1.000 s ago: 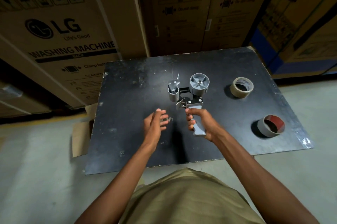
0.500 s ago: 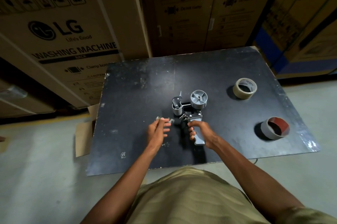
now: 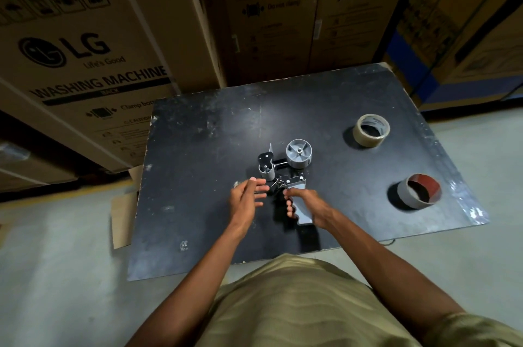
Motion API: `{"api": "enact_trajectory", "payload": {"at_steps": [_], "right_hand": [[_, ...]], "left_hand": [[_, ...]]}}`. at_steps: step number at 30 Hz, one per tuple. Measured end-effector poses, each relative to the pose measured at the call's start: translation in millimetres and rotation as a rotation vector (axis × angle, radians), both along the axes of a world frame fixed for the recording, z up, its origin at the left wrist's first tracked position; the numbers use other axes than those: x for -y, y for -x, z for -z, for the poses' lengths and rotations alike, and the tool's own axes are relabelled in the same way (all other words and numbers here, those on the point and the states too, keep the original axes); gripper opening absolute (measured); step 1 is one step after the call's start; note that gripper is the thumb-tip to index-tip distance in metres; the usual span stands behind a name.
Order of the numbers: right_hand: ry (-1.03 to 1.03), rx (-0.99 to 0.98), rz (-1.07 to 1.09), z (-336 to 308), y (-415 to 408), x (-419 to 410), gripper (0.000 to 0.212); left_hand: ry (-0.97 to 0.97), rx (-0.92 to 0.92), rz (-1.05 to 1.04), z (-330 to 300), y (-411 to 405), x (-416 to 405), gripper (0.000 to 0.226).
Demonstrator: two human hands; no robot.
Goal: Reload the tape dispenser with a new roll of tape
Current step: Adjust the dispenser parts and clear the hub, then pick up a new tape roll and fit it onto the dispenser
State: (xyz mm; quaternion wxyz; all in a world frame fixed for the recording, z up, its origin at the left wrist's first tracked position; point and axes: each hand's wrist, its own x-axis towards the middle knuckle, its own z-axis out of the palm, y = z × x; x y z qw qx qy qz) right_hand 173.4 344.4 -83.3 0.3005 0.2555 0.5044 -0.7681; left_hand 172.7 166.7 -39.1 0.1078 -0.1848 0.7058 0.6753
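A person stands at the near edge of a black counter [image 3: 198,148], looking down at both hands. The right hand [image 3: 307,205] wraps its fingers [image 3: 290,206] around the grey handle of an empty tape dispenser [image 3: 285,168], which lies on its side near the middle of the counter. Compared with a second ago, the dispenser sits closer to the near edge, drawn toward the person. Its bare spool wheel [image 3: 298,153] faces upward with no roll on it. The left hand [image 3: 246,199] hovers just beside the dispenser's front end, fingers loosely spread and holding nothing; half a second ago it was in much the same spot.

A new roll of clear tape [image 3: 370,130] rests near the far right corner, well apart from both hands. A grey, spent-looking core with a red lining [image 3: 418,191] lies by the right edge.

Judging by this, the dispenser is positioned and ready, and fetching the new roll comes next.
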Motion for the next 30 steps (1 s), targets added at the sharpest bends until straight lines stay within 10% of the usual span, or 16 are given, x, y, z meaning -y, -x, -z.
{"api": "enact_trajectory", "payload": {"at_steps": [9,14,18,21,30], "right_hand": [[-0.375,-0.053,-0.036,-19,7,-66,0.061],[-1.019,-0.375,0.209,-27,43,-140,0.021],[-1.494,-0.538,-0.122,-16,85,-205,0.052],[-1.711,-0.451,-0.461,-12,103,-224,0.037],[-1.200,-0.456,-0.285,-30,107,-218,0.034]], "left_hand": [[-0.087,-0.061,0.122,-22,20,-55,0.036],[-0.104,-0.059,0.130,-29,28,-86,0.036],[-0.110,-0.043,0.127,-29,30,-112,0.038],[-0.110,-0.024,0.134,-26,29,-130,0.039],[-0.122,-0.028,0.099,-25,29,-178,0.028]]}}
